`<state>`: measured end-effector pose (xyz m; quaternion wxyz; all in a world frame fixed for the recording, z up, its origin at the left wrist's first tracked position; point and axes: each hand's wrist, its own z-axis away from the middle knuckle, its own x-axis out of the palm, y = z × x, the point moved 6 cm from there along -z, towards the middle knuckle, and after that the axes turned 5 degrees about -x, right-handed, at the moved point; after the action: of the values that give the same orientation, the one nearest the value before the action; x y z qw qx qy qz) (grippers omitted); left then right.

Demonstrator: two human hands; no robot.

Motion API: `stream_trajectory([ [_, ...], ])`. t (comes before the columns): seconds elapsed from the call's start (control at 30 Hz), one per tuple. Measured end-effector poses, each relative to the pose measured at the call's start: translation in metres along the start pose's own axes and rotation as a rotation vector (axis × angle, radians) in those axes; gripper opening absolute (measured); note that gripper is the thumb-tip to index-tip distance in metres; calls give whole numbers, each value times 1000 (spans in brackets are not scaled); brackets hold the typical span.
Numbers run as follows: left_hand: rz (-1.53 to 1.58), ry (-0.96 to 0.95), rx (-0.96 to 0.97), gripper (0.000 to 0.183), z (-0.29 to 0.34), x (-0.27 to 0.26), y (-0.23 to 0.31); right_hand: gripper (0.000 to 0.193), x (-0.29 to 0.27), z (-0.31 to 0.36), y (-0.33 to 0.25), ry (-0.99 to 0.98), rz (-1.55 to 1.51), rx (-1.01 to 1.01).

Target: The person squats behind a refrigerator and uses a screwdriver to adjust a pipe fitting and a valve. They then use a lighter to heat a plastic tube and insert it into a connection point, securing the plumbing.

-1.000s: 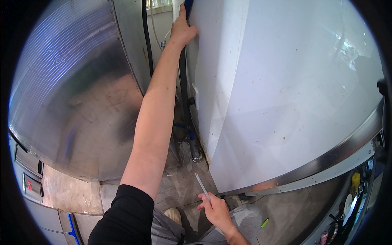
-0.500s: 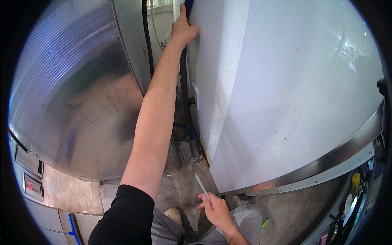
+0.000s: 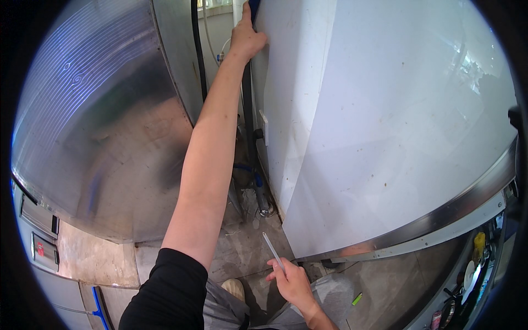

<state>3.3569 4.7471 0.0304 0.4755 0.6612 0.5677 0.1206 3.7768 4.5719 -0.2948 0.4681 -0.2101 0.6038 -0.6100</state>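
Observation:
My left hand (image 3: 246,39) reaches far up into the narrow gap between the metal cabinet and the white panel. Its index finger points upward along a dark blue thing (image 3: 254,8) at the top edge. The other fingers curl out of sight, and what they hold is hidden. A black pipe (image 3: 248,104) runs down below this hand to the floor. Low in front of me, my right hand (image 3: 292,283) pinches a slim, pale grey rod-like tool (image 3: 273,251). The tool points up and left, its tip clear of the panel; its exact kind is unclear.
A shiny metal cabinet (image 3: 126,148) stands at left, a large white panel (image 3: 385,137) at right with a metal strip along its bottom. A bright green small object (image 3: 357,299) lies on the tiled floor. A blue squeegee (image 3: 99,308) is lower left; a cluttered shelf (image 3: 467,286) lower right.

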Motion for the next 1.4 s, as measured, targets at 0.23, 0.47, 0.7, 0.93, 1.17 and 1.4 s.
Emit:
stream_trajectory([
  [0.23,-14,26,40,101,0,0,-2,33,-1,0,-1,-4,25,12],
  [0.47,-47,43,35,101,-9,2,-10,33,-1,0,-1,-3,14,15],
  [0.7,-62,49,38,102,-10,3,-12,31,0,1,1,-3,2,16],
  [0.93,-45,50,57,102,-10,2,-10,31,0,1,1,-15,12,49],
  [1.17,-45,42,56,102,-10,3,-9,32,2,2,4,20,-2,-13],
  [1.4,-47,44,50,101,-8,2,-11,31,4,1,9,56,-9,-10],
])
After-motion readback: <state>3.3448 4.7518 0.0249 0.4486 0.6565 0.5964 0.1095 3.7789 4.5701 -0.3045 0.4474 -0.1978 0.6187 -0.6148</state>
